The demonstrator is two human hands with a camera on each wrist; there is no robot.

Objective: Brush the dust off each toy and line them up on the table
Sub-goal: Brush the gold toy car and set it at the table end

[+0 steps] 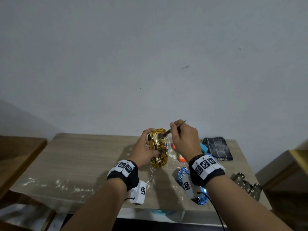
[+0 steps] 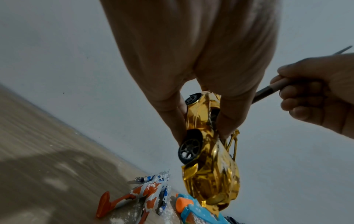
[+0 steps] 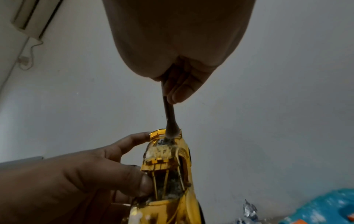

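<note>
Above the dusty table (image 1: 70, 157), the left hand (image 1: 143, 147) grips a gold toy car (image 1: 159, 147) while the right hand (image 1: 184, 137) pinches a brush (image 1: 168, 131), bristles touching the car's far end.

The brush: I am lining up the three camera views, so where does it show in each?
Head view: brush just above centre, held by the right hand, bristles on the gold toy car.
Left wrist view: right edge, handle slanting out from behind the left hand.
Right wrist view: centre, pointing down, bristles on the car's far end.
Shared landmark: the gold car.
</note>
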